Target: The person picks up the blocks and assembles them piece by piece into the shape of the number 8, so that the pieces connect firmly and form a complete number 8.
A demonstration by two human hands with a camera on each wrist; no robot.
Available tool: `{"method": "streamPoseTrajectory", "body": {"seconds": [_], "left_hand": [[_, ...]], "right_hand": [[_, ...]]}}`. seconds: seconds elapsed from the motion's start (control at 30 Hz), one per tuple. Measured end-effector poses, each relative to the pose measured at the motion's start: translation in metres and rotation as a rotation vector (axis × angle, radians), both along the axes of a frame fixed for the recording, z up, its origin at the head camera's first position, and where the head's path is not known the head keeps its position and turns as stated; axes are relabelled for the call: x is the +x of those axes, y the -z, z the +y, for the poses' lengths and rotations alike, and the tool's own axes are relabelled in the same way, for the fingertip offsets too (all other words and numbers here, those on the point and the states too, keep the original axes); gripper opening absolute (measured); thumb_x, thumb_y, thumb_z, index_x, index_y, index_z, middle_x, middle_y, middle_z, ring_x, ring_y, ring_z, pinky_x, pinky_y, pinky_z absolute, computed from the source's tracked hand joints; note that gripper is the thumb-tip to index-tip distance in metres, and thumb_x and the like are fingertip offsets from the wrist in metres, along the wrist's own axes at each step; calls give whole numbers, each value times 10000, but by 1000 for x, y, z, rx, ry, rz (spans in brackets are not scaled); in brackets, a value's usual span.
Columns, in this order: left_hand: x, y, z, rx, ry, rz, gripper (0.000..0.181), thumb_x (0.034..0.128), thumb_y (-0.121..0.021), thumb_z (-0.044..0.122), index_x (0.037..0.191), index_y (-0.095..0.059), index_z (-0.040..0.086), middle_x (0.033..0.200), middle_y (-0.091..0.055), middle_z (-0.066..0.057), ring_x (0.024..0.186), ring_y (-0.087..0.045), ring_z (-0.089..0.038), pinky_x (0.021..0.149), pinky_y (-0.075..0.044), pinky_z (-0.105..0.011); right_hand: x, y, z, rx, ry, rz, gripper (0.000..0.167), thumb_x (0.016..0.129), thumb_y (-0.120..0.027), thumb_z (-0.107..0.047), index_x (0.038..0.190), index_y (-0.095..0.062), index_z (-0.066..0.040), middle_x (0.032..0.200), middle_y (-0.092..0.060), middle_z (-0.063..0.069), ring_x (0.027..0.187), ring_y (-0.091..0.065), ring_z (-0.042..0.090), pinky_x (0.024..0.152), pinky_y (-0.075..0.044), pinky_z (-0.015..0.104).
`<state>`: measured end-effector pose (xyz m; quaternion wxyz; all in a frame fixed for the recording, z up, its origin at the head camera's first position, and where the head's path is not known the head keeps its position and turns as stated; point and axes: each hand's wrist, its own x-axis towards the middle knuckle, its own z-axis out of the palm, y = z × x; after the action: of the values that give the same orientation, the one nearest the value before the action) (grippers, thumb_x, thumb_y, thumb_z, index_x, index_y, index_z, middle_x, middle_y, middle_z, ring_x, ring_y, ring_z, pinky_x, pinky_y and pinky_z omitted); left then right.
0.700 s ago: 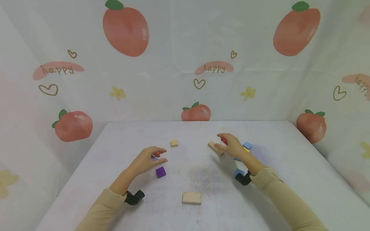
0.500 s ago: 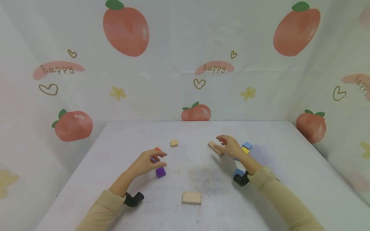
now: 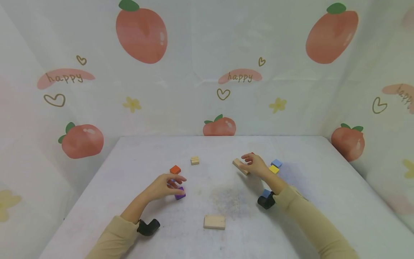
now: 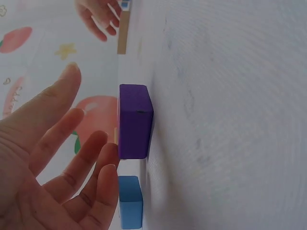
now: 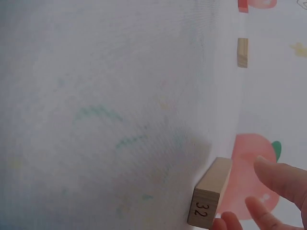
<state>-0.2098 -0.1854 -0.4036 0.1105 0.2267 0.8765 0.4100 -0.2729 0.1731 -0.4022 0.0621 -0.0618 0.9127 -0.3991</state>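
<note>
My left hand hovers over the purple block, thumb and fingers spread with nothing between them. In the left wrist view the purple block stands just beyond the fingers, a light blue block beside it. My right hand, fingers loosely bent, is at the near end of a long wooden block. The right wrist view shows "32" on that wooden block's end; whether a fingertip touches it I cannot tell. Behind the right hand a red block is mostly hidden.
An orange-red block lies beyond the left hand. Small wooden pieces sit farther back. On the right are a blue block, a yellow block and another blue block. A flat wooden block lies in front.
My left hand has come down and nearer, over the purple block, uncovering the orange-red block. My right hand has shifted slightly left and nearer, and more of the yellow block shows.
</note>
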Motion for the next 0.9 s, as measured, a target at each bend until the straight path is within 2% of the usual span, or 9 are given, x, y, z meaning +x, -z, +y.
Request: {"method": "streamPoseTrajectory", "body": {"seconds": [0.23,0.53,0.9], "left_hand": [[-1,4,-2,-41,-19,-23,459,745,-778,228,1132,-634,28,1027,-638,-133,881,-608,-172,761,-522,-220],[-2,12,-5,-58,-13,-39,435,729,-792,217,1100,-654,34,977,-641,-88,844,-559,-139,698,-471,-175],[-1,12,-4,-88,-24,-54,402,735,-788,230,1073,-679,41,943,-661,-58,843,-563,-128,689,-476,-180]], "right_hand": [[-3,2,-3,-9,51,-68,432,873,-633,-154,1241,-517,39,1247,-533,281,1157,-516,386,934,-479,443],[-4,5,-7,-7,101,-115,444,845,-664,-154,1231,-531,17,1219,-546,261,1080,-555,343,867,-522,384],[-5,9,-6,-30,115,-149,440,837,-655,-113,1236,-519,8,1228,-545,246,1085,-550,338,874,-518,396]]}}
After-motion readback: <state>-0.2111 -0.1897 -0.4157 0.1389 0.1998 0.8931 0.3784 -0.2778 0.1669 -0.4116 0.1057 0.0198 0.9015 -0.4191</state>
